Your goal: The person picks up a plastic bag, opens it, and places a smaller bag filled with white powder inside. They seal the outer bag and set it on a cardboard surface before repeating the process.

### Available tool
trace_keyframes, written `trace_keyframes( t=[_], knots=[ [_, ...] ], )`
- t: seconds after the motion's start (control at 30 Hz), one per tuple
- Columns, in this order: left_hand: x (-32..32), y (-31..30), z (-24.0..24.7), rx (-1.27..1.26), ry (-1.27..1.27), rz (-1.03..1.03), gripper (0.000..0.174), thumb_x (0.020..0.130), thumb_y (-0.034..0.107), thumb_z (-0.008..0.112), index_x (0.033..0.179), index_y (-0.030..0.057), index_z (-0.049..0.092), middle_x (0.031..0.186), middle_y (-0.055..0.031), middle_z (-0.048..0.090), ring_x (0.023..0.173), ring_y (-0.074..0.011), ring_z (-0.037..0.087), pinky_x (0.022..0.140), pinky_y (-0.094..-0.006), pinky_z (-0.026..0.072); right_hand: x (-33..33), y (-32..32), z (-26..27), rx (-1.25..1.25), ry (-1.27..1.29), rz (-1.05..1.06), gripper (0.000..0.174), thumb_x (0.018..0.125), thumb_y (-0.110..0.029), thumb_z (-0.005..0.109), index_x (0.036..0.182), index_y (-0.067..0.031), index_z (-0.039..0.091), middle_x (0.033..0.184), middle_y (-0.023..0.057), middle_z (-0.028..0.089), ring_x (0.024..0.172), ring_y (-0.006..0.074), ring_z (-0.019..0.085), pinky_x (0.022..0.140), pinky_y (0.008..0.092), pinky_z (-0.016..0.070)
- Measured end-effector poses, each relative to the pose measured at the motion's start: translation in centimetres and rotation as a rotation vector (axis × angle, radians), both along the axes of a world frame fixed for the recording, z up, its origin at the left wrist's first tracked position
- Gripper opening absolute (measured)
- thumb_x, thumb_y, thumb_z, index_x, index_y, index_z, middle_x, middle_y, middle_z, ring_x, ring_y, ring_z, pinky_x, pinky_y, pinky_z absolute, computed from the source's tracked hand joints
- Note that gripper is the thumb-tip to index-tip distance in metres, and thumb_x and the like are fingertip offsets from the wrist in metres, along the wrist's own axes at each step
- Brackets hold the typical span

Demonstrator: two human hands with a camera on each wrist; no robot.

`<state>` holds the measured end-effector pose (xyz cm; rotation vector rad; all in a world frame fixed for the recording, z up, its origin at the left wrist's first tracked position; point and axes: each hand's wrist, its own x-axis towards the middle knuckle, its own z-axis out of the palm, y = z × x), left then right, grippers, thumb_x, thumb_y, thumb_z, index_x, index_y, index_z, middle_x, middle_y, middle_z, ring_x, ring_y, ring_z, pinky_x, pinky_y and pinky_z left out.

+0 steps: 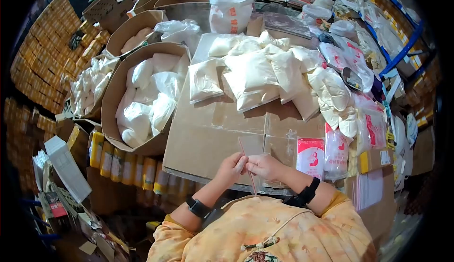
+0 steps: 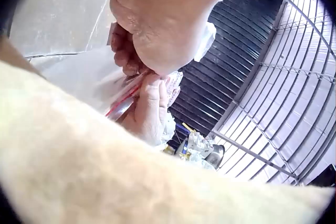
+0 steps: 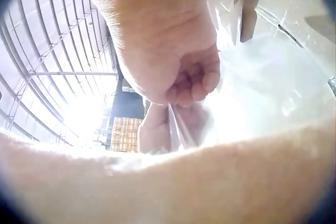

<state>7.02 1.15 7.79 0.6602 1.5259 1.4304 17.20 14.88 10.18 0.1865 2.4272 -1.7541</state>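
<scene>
Both hands meet over the front edge of the cardboard-covered table (image 1: 213, 134). My left hand (image 1: 231, 168) and my right hand (image 1: 268, 167) pinch a thin clear plastic zip bag (image 2: 73, 74) between them, fingertips close together at its red zip line (image 2: 124, 100). In the head view the bag is seen nearly edge-on, its red line running between the hands toward the body. In the right wrist view, the right hand's fingers (image 3: 197, 79) are curled and the clear film spreads out beside them. Beyond the hands lies a heap of filled cream-coloured bags (image 1: 250, 73).
Left of the table stands a cardboard box (image 1: 108, 103) of white plastic-wrapped bundles. Red-and-white printed packs (image 1: 310, 157) lie near the right forearm. A large white plastic sack (image 1: 231, 14) stands at the back. Yellow-wrapped packs (image 1: 118, 163) line the lower left.
</scene>
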Motion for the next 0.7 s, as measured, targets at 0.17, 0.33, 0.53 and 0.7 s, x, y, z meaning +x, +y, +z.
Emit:
trace_keyframes(
  t=[0.17, 0.33, 0.53, 0.7],
  knots=[
    [-3.5, -0.9, 0.3, 0.024, 0.124, 0.116, 0.022, 0.091, 0.019, 0.047, 0.078, 0.0029, 0.053, 0.060, -0.0016, 0.049, 0.054, -0.0087, 0.045, 0.050, -0.0245, 0.0378, -4.1, -2.2, -0.8, -0.356, -0.038, -0.291, 0.017, 0.086, -0.013, 0.044, 0.076, -0.0031, 0.054, 0.065, 0.0063, 0.052, 0.059, 0.0149, 0.049, 0.058, 0.0276, 0.0422],
    [-8.0, -2.1, -1.0, -0.058, 0.279, 0.128, 0.022, 0.090, 0.019, 0.049, 0.075, 0.0029, 0.052, 0.056, -0.0054, 0.049, 0.051, -0.0138, 0.048, 0.049, -0.0282, 0.0390, -8.9, -3.6, -1.7, 0.012, 0.064, -0.327, 0.019, 0.086, -0.015, 0.045, 0.073, -0.0029, 0.054, 0.063, 0.0110, 0.053, 0.058, 0.0204, 0.052, 0.056, 0.0318, 0.0421],
    [-13.7, -6.0, -1.0, -0.115, 0.519, 0.047, 0.023, 0.084, 0.021, 0.054, 0.067, 0.0048, 0.054, 0.057, -0.0103, 0.055, 0.050, -0.0249, 0.053, 0.048, -0.0345, 0.0416, -14.4, -2.1, -7.8, -0.003, 0.063, -0.558, 0.019, 0.082, -0.013, 0.048, 0.067, -0.0015, 0.049, 0.059, 0.0119, 0.050, 0.054, 0.0220, 0.051, 0.050, 0.0334, 0.0397],
    [-18.5, -10.4, -4.9, -0.608, 1.047, -0.034, 0.014, 0.073, 0.018, 0.056, 0.063, 0.0084, 0.057, 0.059, -0.0110, 0.058, 0.054, -0.0311, 0.056, 0.050, -0.0406, 0.0453, -17.8, -0.9, -9.3, 0.647, 0.083, -0.163, 0.019, 0.079, -0.018, 0.053, 0.068, -0.0023, 0.052, 0.067, 0.0180, 0.054, 0.060, 0.0319, 0.054, 0.053, 0.0376, 0.0419]
  ],
)
